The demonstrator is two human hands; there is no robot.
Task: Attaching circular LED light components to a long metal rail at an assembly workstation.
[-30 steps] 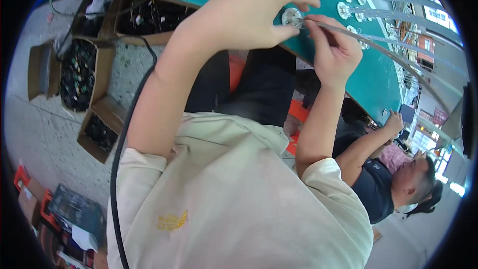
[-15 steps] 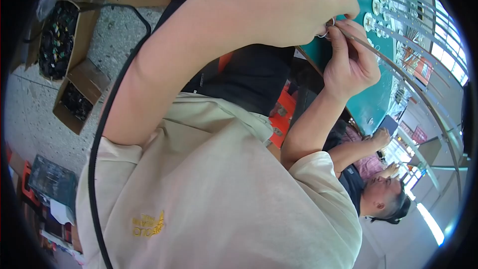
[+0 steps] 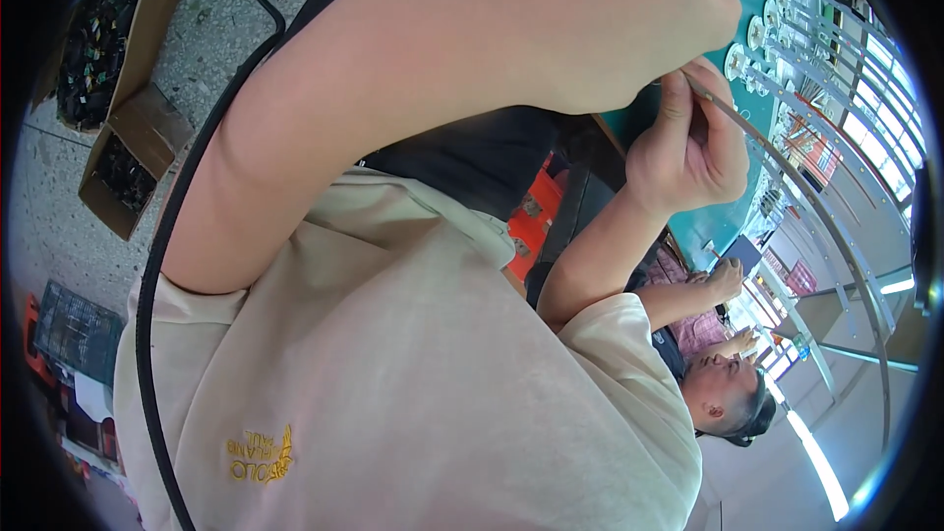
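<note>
My left hand (image 3: pixel 659 25) is at the top of the view, back toward me and fingers curled in; the fingertips are hidden behind it. Just below and right of it, my right hand (image 3: pixel 683 157) pinches the end of a long thin grey strip (image 3: pixel 742 125) between thumb and forefinger. From that pinch the strip bows away to the right and downward. The two hands meet or almost meet at its end. Whatever my left fingers grip there is out of sight. Beneath the hands lies the edge of a teal tabletop (image 3: pixel 713 221).
White round fittings (image 3: pixel 736 62) stand along metal rails at the upper right. Another person (image 3: pixel 678 303) sits along the table to my right. On the floor to my left are cardboard boxes (image 3: pixel 136 44) of dark parts and a grey crate (image 3: pixel 77 334). A black cable (image 3: pixel 146 334) runs down my left side.
My left hand has rolled over, hiding its fingertips and the small white wire loop seen beside them before. The right hand keeps its pinch on the strip. The whole view has shifted slightly.
</note>
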